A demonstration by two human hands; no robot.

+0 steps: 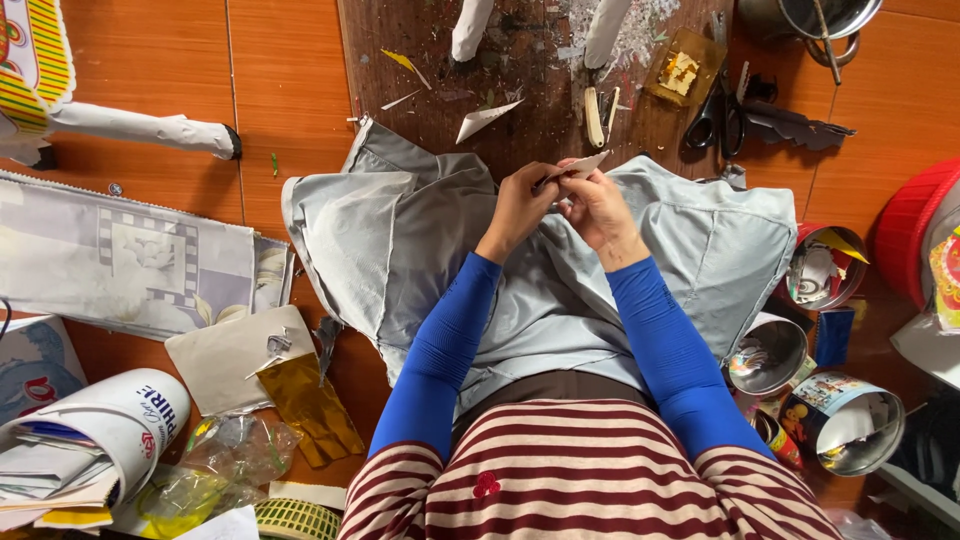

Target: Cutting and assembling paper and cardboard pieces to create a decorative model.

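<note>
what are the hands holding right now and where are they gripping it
Both the left hand and right hand pinch a small paper strip, fingertips at its lower end; its tip pokes up free.

Bare floor (290,90) left of the grey cloth (400,240), scissors (722,115) beyond it, open tins (790,350) crowding its right, paper scraps (486,118) ahead.

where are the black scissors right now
In the head view, the black-handled scissors lie at upper right on the dark wooden board, beside the small brown tray, beyond the right hand.
</note>
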